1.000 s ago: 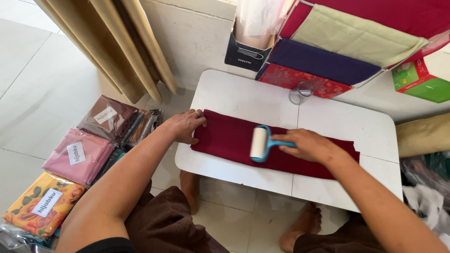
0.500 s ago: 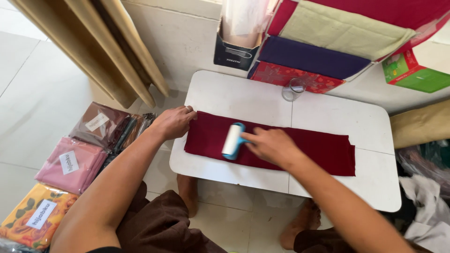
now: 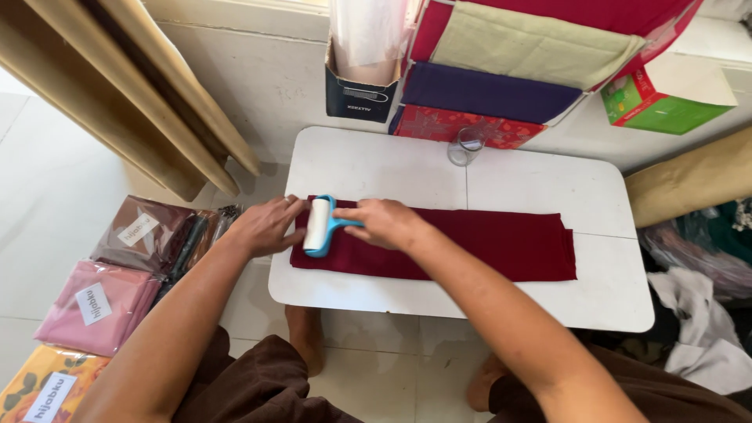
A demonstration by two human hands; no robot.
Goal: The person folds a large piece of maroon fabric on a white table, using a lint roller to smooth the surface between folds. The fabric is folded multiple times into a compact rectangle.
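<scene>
The right hand is closed around the blue handle of a lint roller, whose white drum lies pressed on the left end of a folded maroon cloth. Just beside the drum, the left hand lies flat with its fingers spread, pinning the cloth's left edge where it meets the table rim; it grips nothing. The cloth stretches as a long strip across the middle of a low white folding table, its right end a little ragged where the layers do not quite match. Behind it, near the table's far edge, stands a small clear glass, well apart from both hands. Beyond the table, stacked fabrics in cream, purple and patterned red lean against the wall, with what looks like a roll of clear plastic in a dark box to their left, though its top is cut off. On the floor to the left lie bagged cloths in pink, brown and orange, each with a white label.
</scene>
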